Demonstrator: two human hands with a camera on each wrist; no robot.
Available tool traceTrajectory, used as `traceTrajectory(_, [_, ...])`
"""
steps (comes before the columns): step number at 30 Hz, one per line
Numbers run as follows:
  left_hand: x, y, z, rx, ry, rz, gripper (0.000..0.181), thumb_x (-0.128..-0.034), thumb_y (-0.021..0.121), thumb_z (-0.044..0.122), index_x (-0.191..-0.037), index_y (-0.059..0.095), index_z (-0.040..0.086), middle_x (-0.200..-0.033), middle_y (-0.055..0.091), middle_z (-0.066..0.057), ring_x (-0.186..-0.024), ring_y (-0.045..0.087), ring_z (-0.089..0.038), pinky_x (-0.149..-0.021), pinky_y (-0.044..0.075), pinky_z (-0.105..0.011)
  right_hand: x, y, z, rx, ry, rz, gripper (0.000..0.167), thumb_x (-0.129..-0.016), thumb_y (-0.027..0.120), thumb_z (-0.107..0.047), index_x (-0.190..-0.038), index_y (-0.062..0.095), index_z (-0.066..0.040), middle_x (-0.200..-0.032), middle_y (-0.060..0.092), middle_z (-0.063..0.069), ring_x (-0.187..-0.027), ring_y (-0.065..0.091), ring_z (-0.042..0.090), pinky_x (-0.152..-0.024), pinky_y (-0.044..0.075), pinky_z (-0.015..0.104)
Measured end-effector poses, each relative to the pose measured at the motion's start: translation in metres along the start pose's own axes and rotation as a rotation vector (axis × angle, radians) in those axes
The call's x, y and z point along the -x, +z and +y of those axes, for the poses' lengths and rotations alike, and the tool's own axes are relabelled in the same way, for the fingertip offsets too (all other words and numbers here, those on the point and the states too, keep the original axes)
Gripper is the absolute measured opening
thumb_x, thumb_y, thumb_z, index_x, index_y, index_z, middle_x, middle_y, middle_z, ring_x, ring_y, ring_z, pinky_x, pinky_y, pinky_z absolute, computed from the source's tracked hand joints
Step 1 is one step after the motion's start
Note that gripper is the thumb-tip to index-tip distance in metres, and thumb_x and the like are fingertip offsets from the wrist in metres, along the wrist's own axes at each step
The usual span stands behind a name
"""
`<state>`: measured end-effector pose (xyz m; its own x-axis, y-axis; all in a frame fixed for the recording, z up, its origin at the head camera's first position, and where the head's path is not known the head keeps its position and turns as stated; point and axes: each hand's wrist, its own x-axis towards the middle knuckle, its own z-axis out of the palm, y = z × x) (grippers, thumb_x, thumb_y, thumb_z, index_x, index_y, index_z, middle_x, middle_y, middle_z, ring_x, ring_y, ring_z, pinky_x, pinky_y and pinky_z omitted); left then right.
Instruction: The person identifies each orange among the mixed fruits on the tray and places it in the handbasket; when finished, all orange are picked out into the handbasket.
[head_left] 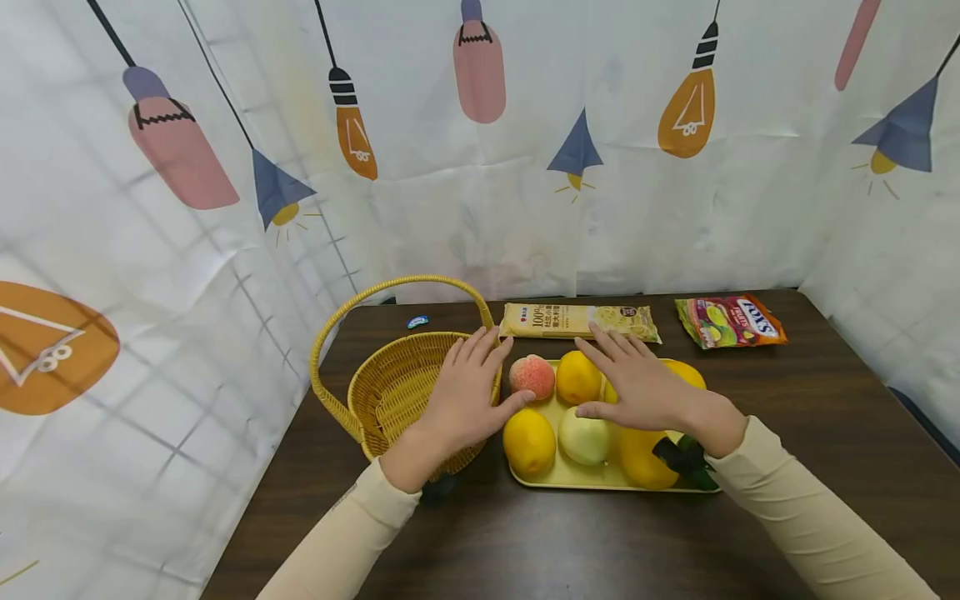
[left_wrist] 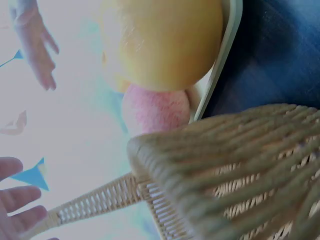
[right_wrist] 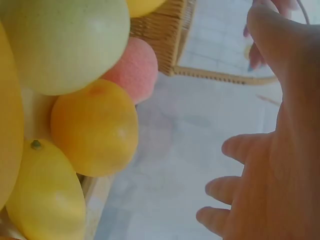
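My left hand point(head_left: 463, 400) is held palm down with spread fingers over the right side of the wicker basket point(head_left: 375, 367), holding nothing. My right hand point(head_left: 648, 387), fingers also spread, hovers over the yellow tray point(head_left: 562, 477) of fruit and grips nothing. On the tray lie a peach point(head_left: 532, 377), an orange point(head_left: 578, 377), a pale green fruit point(head_left: 584, 437), a lemon point(head_left: 529, 442) and several other yellow fruits, partly hidden by my right hand. The right wrist view shows the peach point(right_wrist: 134, 70) beside the orange point(right_wrist: 95, 128). The basket's rim point(left_wrist: 170, 150) fills the lower left wrist view.
Behind the tray lies a long noodle packet point(head_left: 555, 321), with a red candy bag point(head_left: 729, 322) to its right. A small blue wrapped item point(head_left: 417, 322) lies behind the basket. A patterned curtain point(head_left: 480, 208) hangs around the dark table point(head_left: 480, 542).
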<state>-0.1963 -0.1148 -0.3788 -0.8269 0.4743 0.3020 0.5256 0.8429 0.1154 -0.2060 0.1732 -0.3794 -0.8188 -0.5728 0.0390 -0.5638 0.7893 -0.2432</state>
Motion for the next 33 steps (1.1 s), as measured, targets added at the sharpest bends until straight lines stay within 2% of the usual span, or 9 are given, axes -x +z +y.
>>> traceTrajectory(5, [0.009,-0.010,-0.007,0.106,0.010,0.203,0.068,-0.0947,0.047,0.061,-0.141,0.052,0.012,-0.148,0.045,-0.010,-0.139,0.037,-0.028,-0.114,0.030,-0.048,0.001,-0.002,0.006,-0.073,0.030,0.016,0.097,-0.086,0.047,-0.074,-0.158,0.015,-0.016,-0.164,-0.001,0.013,-0.147,0.010,0.044,-0.117,0.005,0.061])
traceTrajectory(11, [0.017,-0.015,-0.018,0.233,0.045,0.509,0.043,-0.0942,0.060,0.037,-0.123,0.065,0.006,-0.130,0.061,-0.011,-0.128,0.051,-0.026,-0.106,0.042,-0.046,0.003,0.001,0.016,-0.136,0.082,0.063,0.099,-0.084,0.051,-0.074,-0.157,0.019,-0.016,-0.163,0.007,0.016,-0.146,0.014,0.043,-0.113,0.017,0.065])
traceTrajectory(15, [0.023,-0.019,-0.027,0.289,0.054,0.699,0.032,-0.0939,0.059,0.026,-0.114,0.068,0.002,-0.121,0.065,-0.013,-0.119,0.057,-0.029,-0.100,0.047,-0.047,0.002,0.002,0.021,-0.181,0.128,0.079,0.094,-0.086,0.055,-0.069,-0.157,0.022,-0.016,-0.163,0.009,0.015,-0.145,0.017,0.043,-0.110,0.024,0.065])
traceTrajectory(18, [0.029,-0.023,-0.034,0.312,0.038,0.812,0.028,-0.0948,0.057,0.022,-0.110,0.070,0.001,-0.117,0.067,-0.013,-0.113,0.060,-0.030,-0.097,0.048,-0.045,0.003,0.004,0.023,-0.225,0.149,0.096,0.089,-0.089,0.056,-0.064,-0.156,0.024,-0.014,-0.163,0.009,0.014,-0.145,0.018,0.043,-0.109,0.025,0.065])
traceTrajectory(23, [0.038,-0.028,-0.043,0.365,0.020,1.033,0.019,-0.0889,0.058,0.007,-0.099,0.071,-0.003,-0.105,0.069,-0.018,-0.104,0.062,-0.035,-0.093,0.049,-0.042,0.006,0.006,0.027,-0.274,0.162,0.141,0.082,-0.093,0.056,-0.056,-0.154,0.028,-0.009,-0.162,0.014,0.017,-0.144,0.019,0.044,-0.109,0.025,0.067])
traceTrajectory(28, [0.044,-0.039,-0.043,0.352,-0.039,1.291,0.017,-0.0841,0.055,0.002,-0.083,0.068,-0.008,-0.093,0.067,-0.025,-0.091,0.057,-0.044,-0.092,0.041,-0.040,0.008,0.008,0.031,-0.301,0.180,0.176,0.076,-0.095,0.057,-0.050,-0.153,0.031,-0.008,-0.161,0.018,0.018,-0.144,0.020,0.045,-0.109,0.024,0.067])
traceTrajectory(31, [0.048,-0.044,-0.045,0.302,-0.116,1.435,0.017,-0.0828,0.053,0.006,-0.081,0.065,-0.007,-0.093,0.063,-0.025,-0.085,0.050,-0.043,-0.087,0.030,-0.037,0.010,0.006,0.034,-0.315,0.190,0.199,0.072,-0.096,0.058,-0.046,-0.152,0.034,-0.007,-0.160,0.020,0.019,-0.143,0.020,0.046,-0.109,0.022,0.068])
traceTrajectory(33, [0.052,-0.045,-0.049,0.284,-0.182,1.496,0.019,-0.0824,0.053,0.008,-0.087,0.063,-0.007,-0.098,0.061,-0.024,-0.090,0.048,-0.039,-0.086,0.027,-0.035,0.012,0.004,0.037,-0.319,0.189,0.220,0.069,-0.096,0.059,-0.042,-0.151,0.035,-0.007,-0.159,0.022,0.020,-0.143,0.021,0.046,-0.108,0.023,0.068])
